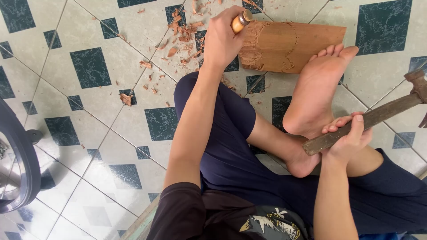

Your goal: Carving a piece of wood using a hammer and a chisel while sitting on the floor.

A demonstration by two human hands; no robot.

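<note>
On the green-and-white tiled floor (89, 133), the left hand (222, 40) wraps a wooden-handled chisel (241, 20) set against a flat reddish wooden board (293, 46), arm stretched forward. The right hand (349, 140), elbow bent, grips a rusty claw hammer (378, 115) beside the bare foot (316, 93) pinning the board.

We count one wooden board (293, 46) at twelve o'clock, one chisel (240, 21) in our left hand (222, 42), and one hammer (371, 119) at three o'clock in our right hand (349, 140). One bare foot (316, 95) rests on the board. Wood chips (182, 33), too many to count, lie at eleven o'clock. One wheel (15, 164) shows at nine o'clock.
</note>
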